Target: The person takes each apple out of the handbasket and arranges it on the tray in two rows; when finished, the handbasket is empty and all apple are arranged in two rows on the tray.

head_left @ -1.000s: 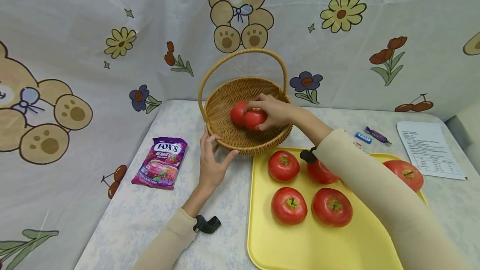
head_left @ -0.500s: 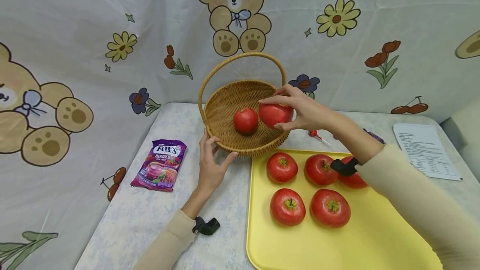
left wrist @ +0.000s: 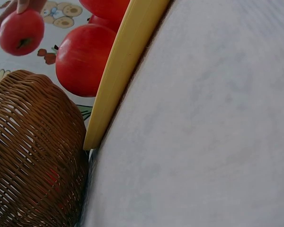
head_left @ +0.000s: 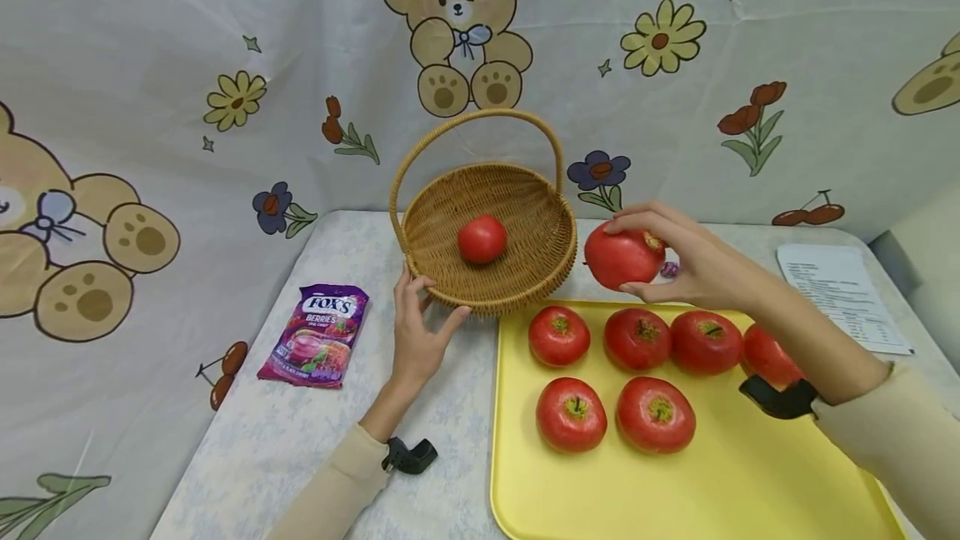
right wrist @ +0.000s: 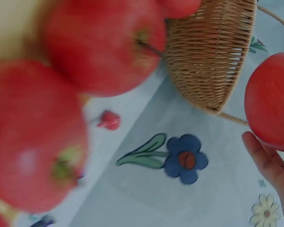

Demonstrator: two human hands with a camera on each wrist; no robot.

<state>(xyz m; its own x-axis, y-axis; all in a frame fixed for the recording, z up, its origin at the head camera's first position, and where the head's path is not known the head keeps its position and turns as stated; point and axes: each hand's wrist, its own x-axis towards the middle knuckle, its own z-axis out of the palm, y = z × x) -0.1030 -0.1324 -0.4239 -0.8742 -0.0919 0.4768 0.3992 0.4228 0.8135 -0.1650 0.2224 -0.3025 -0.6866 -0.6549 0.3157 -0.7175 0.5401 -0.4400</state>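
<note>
My right hand (head_left: 693,261) grips a red apple (head_left: 624,257) between thumb and fingers. It is in the air to the right of the wicker basket (head_left: 517,290), above the back edge of the yellow tray (head_left: 600,490). In the right wrist view the held apple (right wrist: 273,101) is at the right edge. My left hand (head_left: 420,340) rests against the basket's near-left side, fingers spread, touching the rim. Inside the basket lies one red apple (head_left: 482,240). Several red apples (head_left: 576,415) sit on the tray in two rows.
A purple candy bag (head_left: 317,336) lies left of the basket. A printed sheet (head_left: 843,294) is at the table's right side. Behind the right hand, a small purple wrapped candy (head_left: 670,270) is partly hidden. A red lollipop (right wrist: 110,120) shows in the right wrist view.
My right hand has lifted one of two apples out of the basket and carried it right, past the rim. The left hand has stayed at the basket.
</note>
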